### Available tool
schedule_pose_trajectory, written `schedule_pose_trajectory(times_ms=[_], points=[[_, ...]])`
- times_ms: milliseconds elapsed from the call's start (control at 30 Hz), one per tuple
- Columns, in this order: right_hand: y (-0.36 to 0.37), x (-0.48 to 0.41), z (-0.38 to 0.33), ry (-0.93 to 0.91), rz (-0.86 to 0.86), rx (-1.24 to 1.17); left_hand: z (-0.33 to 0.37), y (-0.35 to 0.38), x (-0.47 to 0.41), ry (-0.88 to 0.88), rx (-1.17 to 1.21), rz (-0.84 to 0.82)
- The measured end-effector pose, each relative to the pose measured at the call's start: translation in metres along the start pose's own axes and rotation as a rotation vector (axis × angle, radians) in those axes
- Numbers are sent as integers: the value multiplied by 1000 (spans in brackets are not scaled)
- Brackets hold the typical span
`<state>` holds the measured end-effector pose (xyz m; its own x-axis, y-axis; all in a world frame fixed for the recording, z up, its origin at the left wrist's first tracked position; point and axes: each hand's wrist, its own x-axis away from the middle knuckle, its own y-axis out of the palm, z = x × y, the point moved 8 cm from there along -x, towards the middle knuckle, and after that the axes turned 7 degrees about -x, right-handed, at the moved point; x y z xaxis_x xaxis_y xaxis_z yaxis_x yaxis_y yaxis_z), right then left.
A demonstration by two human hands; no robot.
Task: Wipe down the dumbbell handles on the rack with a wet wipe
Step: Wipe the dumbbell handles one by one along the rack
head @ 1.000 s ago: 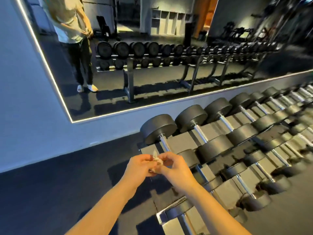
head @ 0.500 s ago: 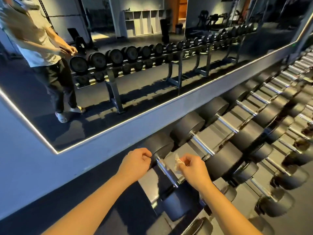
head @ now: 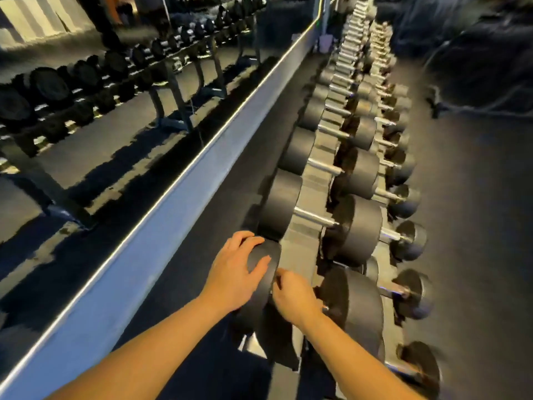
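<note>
Closest to me, the person's left hand point(head: 236, 274) lies spread over the black wall-side head of the nearest dumbbell point(head: 357, 307), fingers relaxed and apart, resting on it rather than gripping. Just beside it the right hand point(head: 294, 298) is curled down around that dumbbell's handle point(head: 325, 308), of which only a sliver of chrome shows by the wrist. The wipe I cannot make out under those fingers. This dumbbell sits in an end cradle of the rack point(head: 313, 192), a long grey frame with two tiers. Each upper cradle holds one dumbbell, round black heads either side and a bare chrome bar across the gap, as with the next dumbbell point(head: 281, 206) along. The lower tier, on the aisle side, carries smaller dumbbells point(head: 409, 241) the same way, and the whole row runs off into blur. Dark rubber floor point(head: 476, 226) lies on both sides of the rack. To the left a blue-grey wall point(head: 138, 249) bears a large mirror point(head: 101, 145) with a lit strip along its lower edge, and it reflects another line of racked dumbbells.
</note>
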<state>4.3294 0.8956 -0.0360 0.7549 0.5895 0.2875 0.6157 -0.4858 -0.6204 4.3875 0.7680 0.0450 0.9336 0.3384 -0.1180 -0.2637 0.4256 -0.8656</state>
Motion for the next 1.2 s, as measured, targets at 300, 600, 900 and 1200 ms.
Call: schedule_pose_trajectory(times_ms=[300, 600, 900, 1200], points=[[62, 76, -8, -155, 343, 467, -1, 2, -2, 91, 124, 27], [16, 46, -22, -86, 370, 198, -3, 4, -4, 77, 141, 16], [8, -8, 16, 587, -491, -231, -1, 2, -4, 78, 155, 24], [-2, 45, -4, -82, 245, 284, -1, 1, 0, 42, 152, 33]])
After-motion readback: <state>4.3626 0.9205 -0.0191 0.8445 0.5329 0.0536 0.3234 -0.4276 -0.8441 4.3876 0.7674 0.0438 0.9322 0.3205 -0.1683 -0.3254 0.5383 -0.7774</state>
